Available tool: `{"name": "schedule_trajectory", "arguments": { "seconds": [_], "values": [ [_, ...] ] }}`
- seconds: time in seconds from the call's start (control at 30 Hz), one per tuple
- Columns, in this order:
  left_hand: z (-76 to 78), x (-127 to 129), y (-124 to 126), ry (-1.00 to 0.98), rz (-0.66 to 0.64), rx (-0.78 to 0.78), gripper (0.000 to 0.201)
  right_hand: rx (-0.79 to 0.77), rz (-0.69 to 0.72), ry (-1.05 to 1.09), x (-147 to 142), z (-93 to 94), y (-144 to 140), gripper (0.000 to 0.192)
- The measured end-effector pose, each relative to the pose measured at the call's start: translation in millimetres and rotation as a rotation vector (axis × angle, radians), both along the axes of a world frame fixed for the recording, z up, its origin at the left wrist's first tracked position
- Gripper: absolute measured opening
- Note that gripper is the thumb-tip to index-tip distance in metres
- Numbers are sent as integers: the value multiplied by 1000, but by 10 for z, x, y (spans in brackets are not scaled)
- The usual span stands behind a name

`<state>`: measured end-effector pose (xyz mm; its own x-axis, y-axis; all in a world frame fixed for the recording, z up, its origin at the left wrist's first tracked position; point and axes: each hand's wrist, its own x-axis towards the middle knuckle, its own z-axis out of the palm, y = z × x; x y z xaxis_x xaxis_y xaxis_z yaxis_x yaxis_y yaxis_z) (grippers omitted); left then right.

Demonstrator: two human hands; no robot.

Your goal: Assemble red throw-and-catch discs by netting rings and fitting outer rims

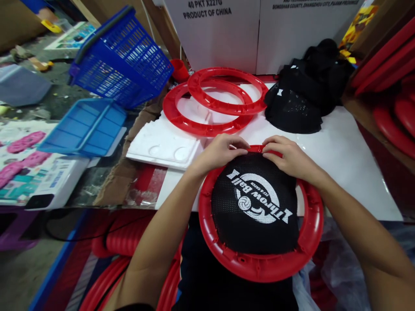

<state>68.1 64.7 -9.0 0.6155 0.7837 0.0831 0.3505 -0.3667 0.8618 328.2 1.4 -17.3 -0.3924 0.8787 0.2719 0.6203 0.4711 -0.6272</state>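
Red ring (259, 265) sits at the near table edge, partly overhanging toward the person, with black mesh (256, 203) laid over it. Mesh carries a white "Throw Ball" print, upside down from this view. Mesh covers most of the opening; a gap of white table (350, 151) shows on the ring's right side.

Left hand (220, 151) and right hand (287, 155) are both at the far rim, side by side, fingertips nearly meeting. Each is pinched shut on the mesh edge where it meets the ring, fingers curled down over the rim, thumbs tucked under, not visible.

Behind the hands: two more rings (215, 101), bare, overlapping flat on the table. Mesh pile (308, 95) to their right, black, heaped. White foam tray (162, 147) left of the hands. White cartons (259, 30) stand along the back.

Off the table, left: blue basket (123, 56) tilted on its side, blue lid (84, 127) below it. More red rings (389, 90) stacked far right.
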Motion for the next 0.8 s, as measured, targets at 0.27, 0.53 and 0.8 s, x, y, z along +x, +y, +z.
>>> {"name": "schedule_trajectory", "arguments": {
  "seconds": [0.27,0.53,0.8],
  "values": [
    [33,-106,23,136,-39,277,11,-56,29,75,-44,-3,85,16],
    [11,-76,25,271,-163,397,19,-144,-83,-30,-107,-6,197,14],
    [-14,78,-61,160,-183,363,17,-244,-43,-71,-19,56,228,14]
  ]
}}
